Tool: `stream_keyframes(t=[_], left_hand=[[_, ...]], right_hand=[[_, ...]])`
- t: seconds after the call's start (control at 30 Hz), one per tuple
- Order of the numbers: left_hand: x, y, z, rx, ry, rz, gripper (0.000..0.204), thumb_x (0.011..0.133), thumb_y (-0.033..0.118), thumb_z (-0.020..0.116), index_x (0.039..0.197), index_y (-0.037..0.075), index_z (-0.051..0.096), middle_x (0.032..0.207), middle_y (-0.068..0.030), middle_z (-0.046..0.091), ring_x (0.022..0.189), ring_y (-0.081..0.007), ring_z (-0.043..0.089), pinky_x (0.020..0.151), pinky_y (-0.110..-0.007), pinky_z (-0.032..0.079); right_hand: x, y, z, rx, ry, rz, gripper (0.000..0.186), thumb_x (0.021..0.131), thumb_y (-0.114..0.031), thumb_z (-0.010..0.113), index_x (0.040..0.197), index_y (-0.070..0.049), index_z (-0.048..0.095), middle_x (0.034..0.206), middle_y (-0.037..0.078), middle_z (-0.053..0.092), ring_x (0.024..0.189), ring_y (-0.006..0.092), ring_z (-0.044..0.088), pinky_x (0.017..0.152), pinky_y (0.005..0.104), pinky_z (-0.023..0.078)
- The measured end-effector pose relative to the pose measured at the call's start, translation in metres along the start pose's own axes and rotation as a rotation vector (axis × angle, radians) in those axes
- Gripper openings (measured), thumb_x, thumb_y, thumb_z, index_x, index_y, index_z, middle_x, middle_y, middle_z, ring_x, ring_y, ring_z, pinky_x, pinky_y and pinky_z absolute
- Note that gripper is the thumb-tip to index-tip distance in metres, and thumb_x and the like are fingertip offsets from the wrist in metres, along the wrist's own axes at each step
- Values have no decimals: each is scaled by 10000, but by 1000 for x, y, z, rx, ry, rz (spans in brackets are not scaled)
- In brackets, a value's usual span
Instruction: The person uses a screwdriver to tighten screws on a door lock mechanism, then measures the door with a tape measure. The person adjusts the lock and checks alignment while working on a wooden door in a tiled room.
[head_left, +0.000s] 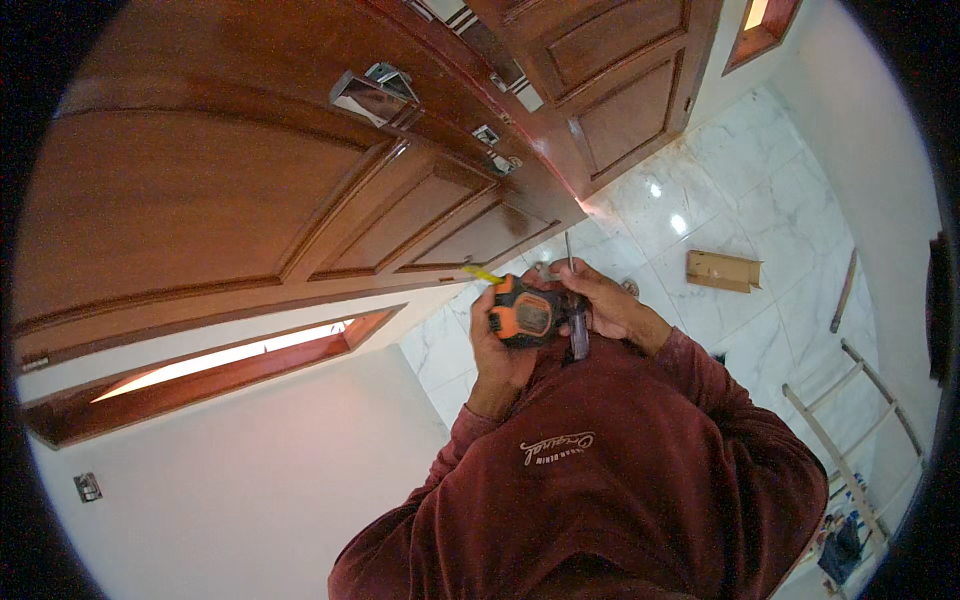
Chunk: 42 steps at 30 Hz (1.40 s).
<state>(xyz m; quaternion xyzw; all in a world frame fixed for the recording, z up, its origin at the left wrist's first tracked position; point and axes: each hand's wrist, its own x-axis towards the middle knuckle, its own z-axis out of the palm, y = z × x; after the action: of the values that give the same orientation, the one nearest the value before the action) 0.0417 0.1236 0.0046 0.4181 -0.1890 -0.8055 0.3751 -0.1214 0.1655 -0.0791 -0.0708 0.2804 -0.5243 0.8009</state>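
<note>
My left hand (497, 365) is wrapped round an orange and black tape measure (525, 313) in front of my chest. A short length of yellow blade (482, 273) sticks out of it toward the wooden door. Close beside it, my right hand (612, 303) is closed on what looks like a screwdriver. Its thin metal shaft (569, 250) points away from me, and its clear purplish handle (579, 336) hangs below the fingers. Some of the right fingers are hidden behind the tape measure, so I cannot tell whether they hold anything else.
A brown panelled door (200, 190) with a metal lock handle (370, 98) stands at the left. Another panelled door (620, 90) is beyond it. An open cardboard box (722, 270) lies on the white marbled floor (690, 190). A pale ladder (838, 450) is at the right.
</note>
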Motion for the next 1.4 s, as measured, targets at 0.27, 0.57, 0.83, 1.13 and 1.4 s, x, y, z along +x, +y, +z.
stream_keyframes(t=[0.27,0.57,0.83,1.13,1.4], left_hand=[[-1,41,-32,49,-149,-2,411,951,358,516,1216,44,527,1147,-190,603,1108,-339,591,919,-499,520],[38,74,-31,171,-138,2,469,992,448,428,1265,72,492,1262,-208,551,1133,-311,589,767,-524,599],[63,112,-28,352,-259,-17,567,991,469,428,1369,47,419,1158,-206,583,986,-289,635,657,-436,607],[88,132,-27,632,-263,-54,582,987,484,446,1326,12,441,1093,-192,611,873,-248,652,618,-403,598],[83,129,-37,547,-237,-93,529,968,470,475,1261,31,509,1049,-187,644,851,-294,668,658,-464,585]], right_hand=[[64,-57,-19,-497,239,-424,202,947,-290,640,921,-115,541,747,-17,532,556,65,475,492,220,407],[195,-50,-8,168,302,-454,333,884,-359,722,955,-129,492,800,-19,522,594,88,500,518,243,457],[177,-30,14,471,18,-375,269,933,-330,655,1070,-137,527,937,19,609,816,118,602,675,296,531],[207,-27,16,242,190,-540,341,876,-288,742,1075,-102,536,851,-4,596,719,107,578,601,257,488],[209,-28,22,255,185,-632,280,887,-216,729,1022,-133,499,982,13,656,703,84,559,564,215,459]])
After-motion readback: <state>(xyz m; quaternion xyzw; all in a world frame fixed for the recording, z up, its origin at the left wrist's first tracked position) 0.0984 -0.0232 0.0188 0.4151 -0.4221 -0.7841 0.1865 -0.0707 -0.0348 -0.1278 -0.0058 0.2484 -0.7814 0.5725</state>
